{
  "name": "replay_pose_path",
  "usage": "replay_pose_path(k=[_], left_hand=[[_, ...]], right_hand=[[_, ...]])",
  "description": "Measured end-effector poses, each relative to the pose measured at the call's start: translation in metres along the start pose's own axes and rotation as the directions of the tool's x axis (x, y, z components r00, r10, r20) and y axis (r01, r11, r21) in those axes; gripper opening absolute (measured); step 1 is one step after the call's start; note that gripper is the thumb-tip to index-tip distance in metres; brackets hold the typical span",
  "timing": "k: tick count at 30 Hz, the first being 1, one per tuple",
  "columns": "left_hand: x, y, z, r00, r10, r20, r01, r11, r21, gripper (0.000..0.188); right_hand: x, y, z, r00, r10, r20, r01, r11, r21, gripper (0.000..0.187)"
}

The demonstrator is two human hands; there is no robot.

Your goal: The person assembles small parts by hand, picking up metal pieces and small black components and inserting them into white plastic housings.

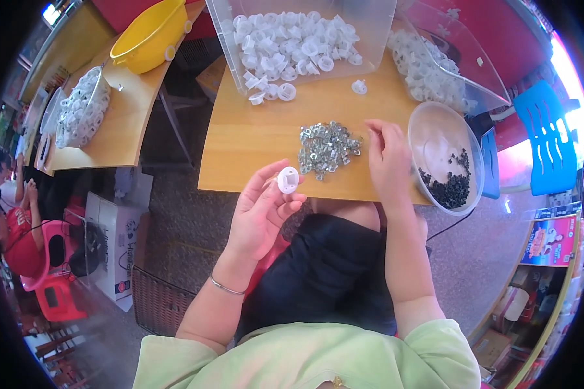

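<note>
My left hand (264, 211) pinches a small round white plastic part (288, 180) with a square recess, held up just off the table's near edge. To its right, my right hand (389, 155) hovers over the tabletop with the fingers drawn together; whatever they grip, if anything, is too small to make out. Between the hands lies a loose pile of small shiny metal pieces (329, 148). Close by on the right stands a round clear tub (428, 126) with many tiny black pieces, which look like screws (450, 192).
At the back of the wooden table (240, 142), a clear plastic bin (383, 39) holds white plastic parts. One white part (359, 87) lies alone. Another clear bin (493, 84) stands at right. A yellow basin (149, 39) rests on the left table. A blue chair (545, 139) is at right.
</note>
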State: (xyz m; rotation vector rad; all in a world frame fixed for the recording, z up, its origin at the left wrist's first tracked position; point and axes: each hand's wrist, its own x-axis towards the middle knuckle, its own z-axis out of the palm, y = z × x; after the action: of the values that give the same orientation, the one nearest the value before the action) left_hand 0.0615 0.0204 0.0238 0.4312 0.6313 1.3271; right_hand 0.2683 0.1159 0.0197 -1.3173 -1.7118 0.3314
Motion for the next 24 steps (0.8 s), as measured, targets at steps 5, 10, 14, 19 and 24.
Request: replay_pose_path(k=[5,10,14,19,24], left_hand=[[0.000,0.000,-0.001,1.000,0.001,-0.010,-0.001,1.000,-0.007,0.029],[-0.001,0.000,-0.002,1.000,0.013,-0.021,-0.013,1.000,-0.017,0.027],[-0.002,0.002,-0.005,0.999,0.028,-0.018,-0.029,0.998,-0.055,0.027],[0.001,0.005,-0.006,0.999,-0.013,-0.029,0.008,0.986,-0.169,0.025],[0.001,0.008,-0.008,0.998,-0.067,-0.015,0.061,0.970,-0.235,0.023]], right_hand=[[0.007,0.013,0.008,0.992,0.094,0.082,-0.070,0.964,-0.256,0.012],[0.009,0.015,0.012,0.971,0.125,0.206,-0.062,0.956,-0.286,0.008],[0.016,0.009,0.007,0.967,0.131,0.220,-0.059,0.950,-0.308,0.008],[0.031,0.013,0.001,0.992,-0.016,0.123,0.046,0.968,-0.246,0.008],[0.040,-0.003,0.002,0.965,0.021,0.263,0.017,0.990,-0.142,0.010]])
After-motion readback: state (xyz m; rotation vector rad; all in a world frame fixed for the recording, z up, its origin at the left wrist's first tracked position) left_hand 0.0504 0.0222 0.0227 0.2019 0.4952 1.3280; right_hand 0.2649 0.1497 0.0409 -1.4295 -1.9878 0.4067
